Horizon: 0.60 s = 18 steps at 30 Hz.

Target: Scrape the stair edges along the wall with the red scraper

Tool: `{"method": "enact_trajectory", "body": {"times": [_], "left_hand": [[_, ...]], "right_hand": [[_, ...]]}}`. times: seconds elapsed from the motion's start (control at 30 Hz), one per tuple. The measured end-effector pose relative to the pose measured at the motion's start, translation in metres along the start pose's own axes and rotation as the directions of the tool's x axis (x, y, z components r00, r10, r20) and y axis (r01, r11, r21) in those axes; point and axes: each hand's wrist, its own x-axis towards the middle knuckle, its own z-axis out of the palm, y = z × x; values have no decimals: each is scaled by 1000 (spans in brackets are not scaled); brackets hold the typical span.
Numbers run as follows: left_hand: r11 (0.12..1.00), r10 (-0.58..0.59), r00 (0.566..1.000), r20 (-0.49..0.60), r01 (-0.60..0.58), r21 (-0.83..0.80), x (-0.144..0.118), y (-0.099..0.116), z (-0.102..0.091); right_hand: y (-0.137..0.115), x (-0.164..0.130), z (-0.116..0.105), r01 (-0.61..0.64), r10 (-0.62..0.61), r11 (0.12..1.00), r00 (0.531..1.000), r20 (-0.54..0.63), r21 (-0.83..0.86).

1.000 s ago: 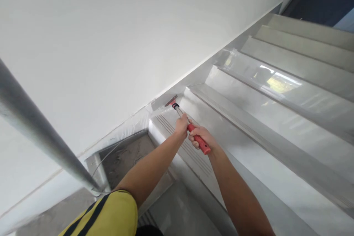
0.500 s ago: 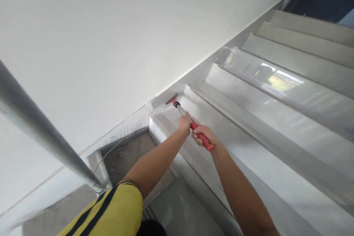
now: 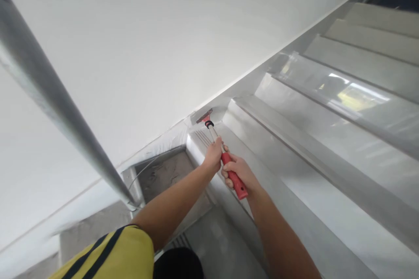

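The scraper (image 3: 218, 148) lies over the step (image 3: 209, 170), its blade at the step's far corner against the wall (image 3: 163, 43). More stairs (image 3: 343, 96) rise to the right; a railing (image 3: 59, 96) crosses on the left.

**Colours on the stair**

Scraper (image 3: 220, 153): red grip, silver shaft, black collar, red head with a dull metal blade. Wall (image 3: 163, 43): plain off-white. Steps (image 3: 327, 139): pale grey, glossy, with ribbed lines along the nosing. Handrail (image 3: 65, 109): silver-grey. Sleeve (image 3: 108, 253): yellow with 2 dark stripes. Lower tread (image 3: 163, 174): mottled grey-brown.
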Motion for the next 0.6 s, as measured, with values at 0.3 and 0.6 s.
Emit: {"method": "enact_trajectory", "body": {"times": [0.3, 0.6], "left_hand": [[997, 45, 999, -20, -43, 60, -7, -9, -27], [997, 46, 998, -45, -43, 71, -12, -12, -35]], "right_hand": [[24, 2, 15, -20, 20, 1000, 1000, 14, -3], [30, 5, 15, -51, 52, 998, 998, 40, -31]]}}
